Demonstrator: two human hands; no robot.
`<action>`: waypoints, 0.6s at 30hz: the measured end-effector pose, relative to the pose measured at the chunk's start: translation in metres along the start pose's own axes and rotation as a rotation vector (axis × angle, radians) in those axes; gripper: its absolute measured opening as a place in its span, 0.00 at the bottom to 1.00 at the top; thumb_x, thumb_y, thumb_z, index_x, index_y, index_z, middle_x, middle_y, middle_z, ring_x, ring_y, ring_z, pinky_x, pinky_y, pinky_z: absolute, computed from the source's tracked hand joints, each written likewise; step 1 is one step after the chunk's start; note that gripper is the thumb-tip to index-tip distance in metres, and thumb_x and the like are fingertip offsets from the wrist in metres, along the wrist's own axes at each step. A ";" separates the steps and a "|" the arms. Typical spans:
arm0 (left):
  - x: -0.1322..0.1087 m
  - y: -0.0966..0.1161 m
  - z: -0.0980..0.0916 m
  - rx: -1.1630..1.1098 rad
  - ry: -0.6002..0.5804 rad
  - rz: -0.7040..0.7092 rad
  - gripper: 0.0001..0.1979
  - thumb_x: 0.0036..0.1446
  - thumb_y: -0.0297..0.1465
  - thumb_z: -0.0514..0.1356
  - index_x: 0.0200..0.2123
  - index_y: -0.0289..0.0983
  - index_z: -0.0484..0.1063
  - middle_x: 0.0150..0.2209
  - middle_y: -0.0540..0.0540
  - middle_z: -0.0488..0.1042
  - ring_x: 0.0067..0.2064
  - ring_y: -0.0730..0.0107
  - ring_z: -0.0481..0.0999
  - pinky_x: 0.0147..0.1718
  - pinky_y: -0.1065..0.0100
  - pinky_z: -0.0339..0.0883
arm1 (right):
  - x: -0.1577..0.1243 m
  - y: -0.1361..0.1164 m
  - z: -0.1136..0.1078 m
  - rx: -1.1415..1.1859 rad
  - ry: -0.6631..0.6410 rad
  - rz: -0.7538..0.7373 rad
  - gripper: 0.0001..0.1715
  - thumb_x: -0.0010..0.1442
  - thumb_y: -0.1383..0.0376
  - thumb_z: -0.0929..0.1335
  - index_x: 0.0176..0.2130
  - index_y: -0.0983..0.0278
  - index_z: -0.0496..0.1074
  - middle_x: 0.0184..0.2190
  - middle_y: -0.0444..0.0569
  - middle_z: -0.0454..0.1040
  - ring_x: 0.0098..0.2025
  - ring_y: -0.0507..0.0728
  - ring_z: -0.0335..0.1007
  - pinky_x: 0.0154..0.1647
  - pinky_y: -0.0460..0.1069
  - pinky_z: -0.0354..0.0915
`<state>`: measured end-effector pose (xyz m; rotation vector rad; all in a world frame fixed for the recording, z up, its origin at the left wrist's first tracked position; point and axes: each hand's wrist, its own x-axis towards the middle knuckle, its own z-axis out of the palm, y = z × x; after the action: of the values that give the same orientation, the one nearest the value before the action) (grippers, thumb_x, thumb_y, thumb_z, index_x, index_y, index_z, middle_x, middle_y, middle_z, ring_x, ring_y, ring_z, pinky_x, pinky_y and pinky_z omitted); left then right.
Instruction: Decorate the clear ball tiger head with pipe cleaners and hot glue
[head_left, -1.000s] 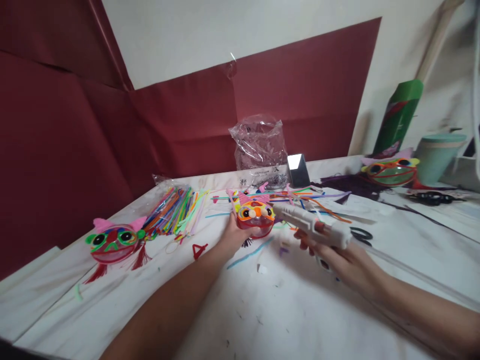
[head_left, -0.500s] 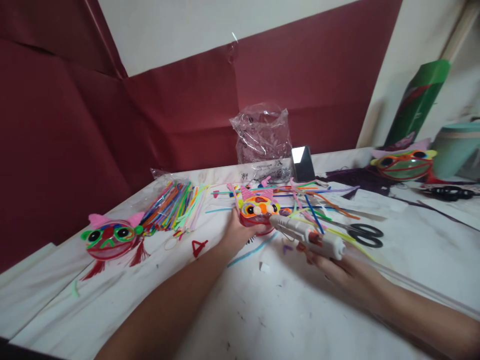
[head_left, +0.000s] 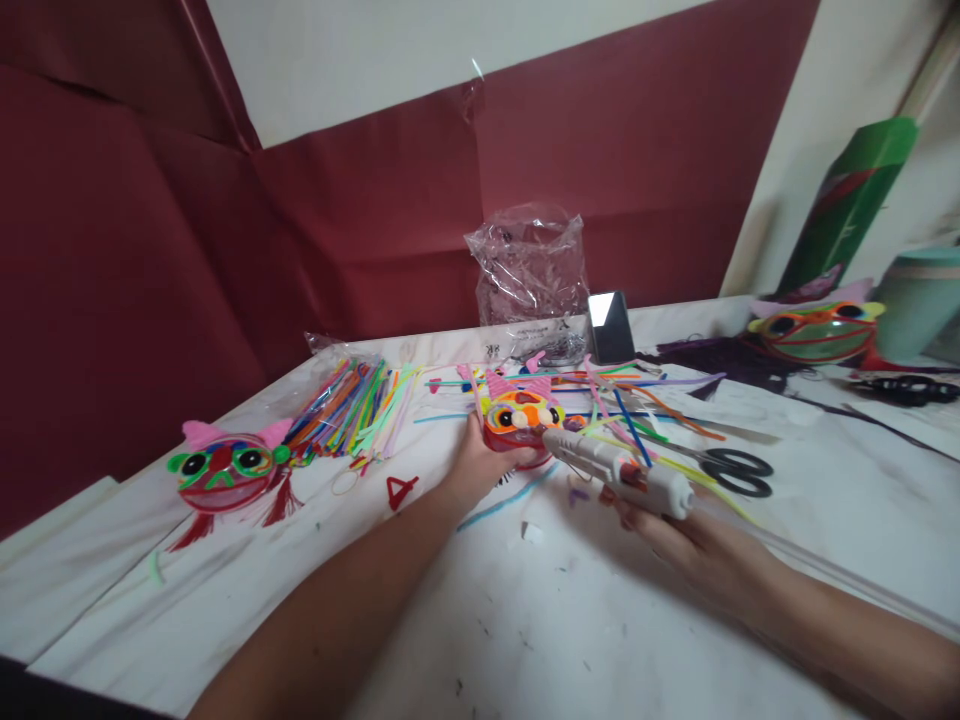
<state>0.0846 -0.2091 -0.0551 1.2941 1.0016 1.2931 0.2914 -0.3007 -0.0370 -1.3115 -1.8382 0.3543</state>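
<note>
My left hand (head_left: 484,462) is closed around the lower left side of a lion-face craft (head_left: 523,415) with pink ears, an orange and yellow face and black eyes. In my right hand (head_left: 660,525) is a white hot glue gun (head_left: 619,470), its nozzle pointing left at the craft's lower right edge. I cannot tell whether the tip touches it. My right fingers wrap the handle near the trigger. Black-handled scissors (head_left: 735,470) lie to the right of the craft, among loose pipe cleaners (head_left: 630,425).
A bundle of coloured pipe cleaners (head_left: 349,410) lies left of centre. One finished-looking lion face (head_left: 225,470) with red tassels is at the left, another lion face (head_left: 817,332) at the far right. A phone (head_left: 610,328) and clear plastic bag (head_left: 531,280) stand at the back.
The whole view has shifted slightly, with things appearing a little further right. Both hands keep their holds, and the glue gun stays at the craft's lower right edge.
</note>
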 end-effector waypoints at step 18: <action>0.001 -0.003 -0.001 -0.029 -0.017 0.024 0.39 0.29 0.26 0.75 0.48 0.40 0.64 0.50 0.41 0.73 0.51 0.52 0.73 0.53 0.50 0.64 | 0.001 -0.004 -0.004 -0.027 -0.010 0.010 0.14 0.51 0.56 0.63 0.26 0.57 0.74 0.25 0.49 0.80 0.29 0.62 0.76 0.30 0.53 0.73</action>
<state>0.0839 -0.2073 -0.0580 1.2969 0.9542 1.3082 0.2913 -0.3020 -0.0315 -1.3397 -1.8514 0.3426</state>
